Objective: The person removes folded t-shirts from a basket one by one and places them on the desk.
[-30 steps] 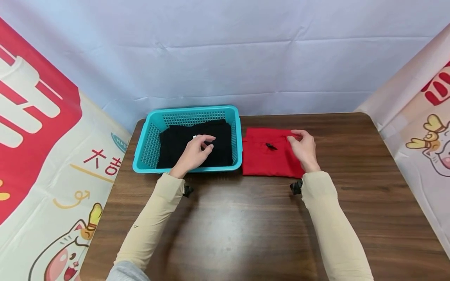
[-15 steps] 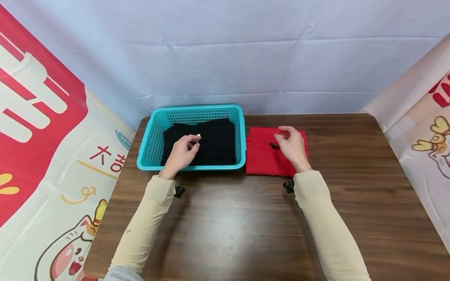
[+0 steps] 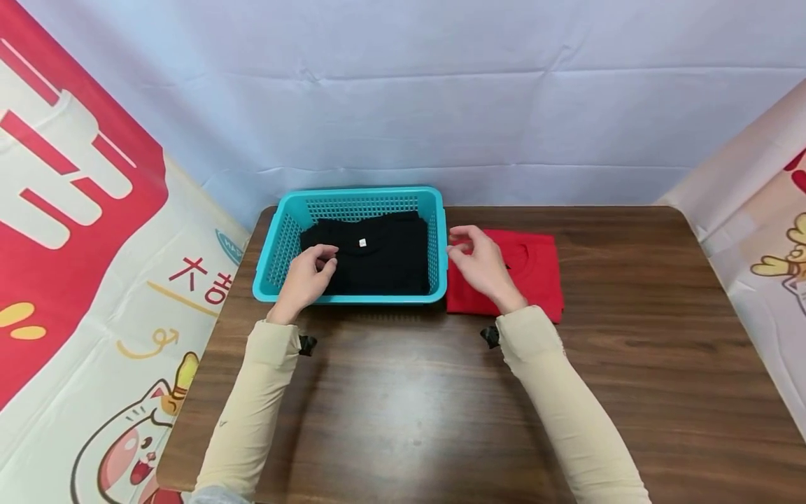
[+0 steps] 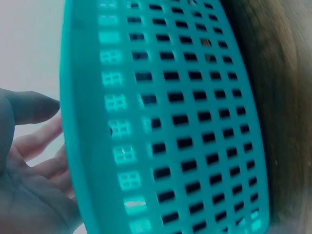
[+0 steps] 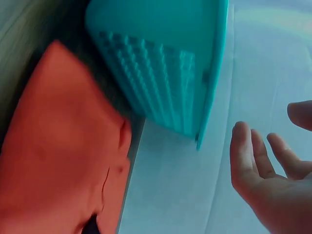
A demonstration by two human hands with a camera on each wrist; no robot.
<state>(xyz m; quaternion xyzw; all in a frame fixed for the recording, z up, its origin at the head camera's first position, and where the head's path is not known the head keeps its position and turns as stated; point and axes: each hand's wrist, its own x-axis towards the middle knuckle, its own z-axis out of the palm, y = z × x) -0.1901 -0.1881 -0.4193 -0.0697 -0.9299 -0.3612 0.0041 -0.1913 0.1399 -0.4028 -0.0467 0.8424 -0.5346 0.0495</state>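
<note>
A turquoise plastic basket stands on the table, with a folded black shirt inside showing a white neck label. My left hand hovers over the basket's front left part, thumb and fingers loosely bent and holding nothing. In the left wrist view that hand shows beyond the basket's rim. A folded red shirt lies right of the basket, its round neckline partly visible. Above it is my right hand, fingertips close to the basket's right rim. The right wrist view shows this hand with fingers relaxed and nothing held.
The brown wooden table extends in front and to the right. A pale cloth backdrop hangs behind its back edge. Printed banners with cartoon figures stand along the sides.
My right hand has moved left across the red shirt toward the basket's right rim. My left hand has shifted left over the black shirt, exposing its label. The head view has turned slightly.
</note>
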